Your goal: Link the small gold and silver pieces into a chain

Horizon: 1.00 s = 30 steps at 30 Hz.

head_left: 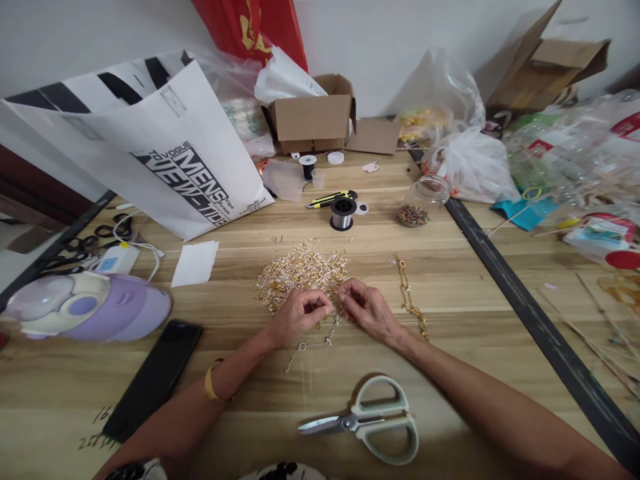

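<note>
Chain [316, 345] of silvery links, and it's right between the hands: the lower end trails on the wooden tabletop [240, 373], while the upper end runs to the right hand [367, 310]. That hand pinches, thumb against forefinger as far as it shows, apparently on the topmost link; a fingertip grip suits anything this fine. Over on the other side, the left hand [304, 313] curls thumb and forefinger towards the same spot; whether they close on a link, I cannot tell, it's too small. Both forearms [465, 380] lie low over the table, probably for steadiness.

Just beyond the fingers spreads a heap of tiny gold and silvery pieces [293, 272], near enough, I'd judge, to pick from without stretching. And look to the right: a gold-coloured strand [404, 293] lies apart from the heap, perhaps so the two don't tangle. Nearer the body, big scissors [359, 425] rest with blades pointing left and handles to the right, between the forearms and within easy reach. Past the heap sit a wire spool [343, 219] and a glass jar [425, 200]; the dark phone [150, 380] lies beside the left forearm, seemingly set aside.
</note>
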{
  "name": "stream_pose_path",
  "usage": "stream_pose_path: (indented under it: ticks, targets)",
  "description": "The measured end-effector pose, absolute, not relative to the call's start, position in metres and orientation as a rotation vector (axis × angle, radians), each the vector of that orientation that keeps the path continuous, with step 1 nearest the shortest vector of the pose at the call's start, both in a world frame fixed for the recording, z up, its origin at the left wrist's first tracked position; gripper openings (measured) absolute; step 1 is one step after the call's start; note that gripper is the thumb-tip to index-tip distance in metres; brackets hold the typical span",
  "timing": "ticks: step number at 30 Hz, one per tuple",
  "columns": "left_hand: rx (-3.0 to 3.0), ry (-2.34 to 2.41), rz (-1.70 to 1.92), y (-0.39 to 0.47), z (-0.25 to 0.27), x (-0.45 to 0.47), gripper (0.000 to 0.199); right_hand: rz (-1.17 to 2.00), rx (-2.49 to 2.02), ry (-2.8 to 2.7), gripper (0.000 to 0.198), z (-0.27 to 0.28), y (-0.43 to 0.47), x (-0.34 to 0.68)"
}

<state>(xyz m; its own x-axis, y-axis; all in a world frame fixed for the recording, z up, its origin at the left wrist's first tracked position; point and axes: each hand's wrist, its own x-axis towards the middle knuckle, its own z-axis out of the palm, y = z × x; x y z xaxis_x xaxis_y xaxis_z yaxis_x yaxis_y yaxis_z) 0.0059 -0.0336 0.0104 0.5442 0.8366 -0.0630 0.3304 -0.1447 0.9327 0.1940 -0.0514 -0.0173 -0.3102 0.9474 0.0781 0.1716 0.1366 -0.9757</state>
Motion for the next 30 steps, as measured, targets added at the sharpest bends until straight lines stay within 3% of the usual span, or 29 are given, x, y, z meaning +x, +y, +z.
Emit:
stream_pose_path:
  ticks: [30]
  targets:
    - [1.820, 1.062, 0.631, -0.0324, 0.0128, 0.0075, 0.020, 1.052, -1.042, -1.891, 0.013, -0.0152, -0.0543, 0.1927]
